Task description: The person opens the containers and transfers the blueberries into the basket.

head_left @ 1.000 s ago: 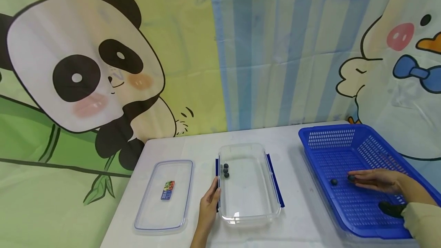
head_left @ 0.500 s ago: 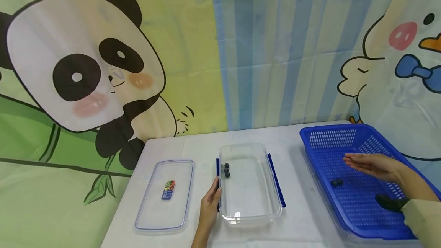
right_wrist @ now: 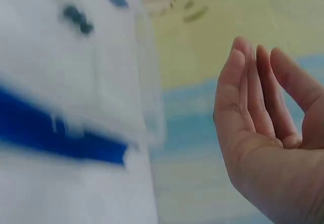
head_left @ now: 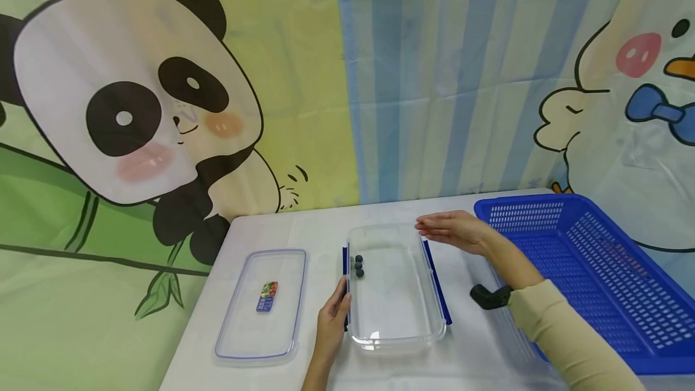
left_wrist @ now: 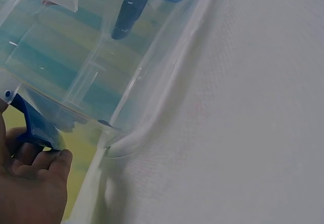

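A clear plastic food container point(head_left: 399, 312) with blue side clips stands at the middle of the white table. My left hand point(head_left: 331, 315) grips its left side, with fingertips curled at the blue clip point(left_wrist: 38, 127) in the left wrist view. Several small dark blue-black balls, like blueberries point(head_left: 359, 266), lie in a row along the container's left wall. Past the container's far right corner hovers my right hand point(head_left: 453, 228), fingers extended together. In the right wrist view its thumb point(right_wrist: 296, 79) stands close to the fingertips, and nothing shows between them.
A clear lid point(head_left: 233, 343) with a colourful label point(head_left: 266, 296) lies flat to the left. On the right stands a blue perforated basket point(head_left: 613, 282), partly covered by my right sleeve point(head_left: 570, 330). A printed cartoon curtain point(head_left: 402, 77) hangs behind the table.
My right hand has risen out of the basket and swept left to the container. Beneath it, one dark ball came to lie beside another; my arm now hides that spot. My left hand keeps its place.
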A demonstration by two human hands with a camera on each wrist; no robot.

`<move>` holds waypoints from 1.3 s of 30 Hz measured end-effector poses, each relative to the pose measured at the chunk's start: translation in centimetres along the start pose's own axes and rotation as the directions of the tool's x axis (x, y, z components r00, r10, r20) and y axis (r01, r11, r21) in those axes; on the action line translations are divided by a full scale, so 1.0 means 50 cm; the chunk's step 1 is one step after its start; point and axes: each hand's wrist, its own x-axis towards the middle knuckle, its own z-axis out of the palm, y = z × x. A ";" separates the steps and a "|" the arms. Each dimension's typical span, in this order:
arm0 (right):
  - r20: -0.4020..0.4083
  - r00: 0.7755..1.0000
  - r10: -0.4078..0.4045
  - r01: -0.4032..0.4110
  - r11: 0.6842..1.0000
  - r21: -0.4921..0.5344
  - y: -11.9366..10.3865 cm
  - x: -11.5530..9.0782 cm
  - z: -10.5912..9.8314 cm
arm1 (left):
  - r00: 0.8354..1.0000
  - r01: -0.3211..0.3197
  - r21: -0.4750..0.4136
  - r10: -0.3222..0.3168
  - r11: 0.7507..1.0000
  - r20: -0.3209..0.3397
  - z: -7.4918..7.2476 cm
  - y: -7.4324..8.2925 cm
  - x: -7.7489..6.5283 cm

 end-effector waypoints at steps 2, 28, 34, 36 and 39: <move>-0.013 1.000 0.013 -0.013 1.000 0.020 0.021 0.039 0.048 | 1.000 0.006 0.011 -0.006 1.000 0.004 0.005 0.015 -0.003; -0.391 0.903 0.180 -0.214 0.976 -0.046 0.232 0.198 0.208 | 0.999 -0.040 0.003 0.040 0.999 0.013 -0.005 -0.043 0.010; -0.374 0.905 0.202 -0.237 0.970 -0.049 0.237 0.202 0.212 | 0.999 -0.047 -0.004 0.047 0.999 0.010 -0.006 -0.041 0.011; -0.375 0.903 0.209 -0.249 0.967 -0.060 0.238 0.203 0.214 | 0.999 -0.046 -0.008 0.046 0.999 0.006 -0.006 -0.042 0.011; -0.365 0.905 0.220 -0.263 0.962 -0.073 0.240 0.203 0.217 | 0.999 -0.042 -0.010 0.042 0.999 0.006 -0.006 -0.044 0.011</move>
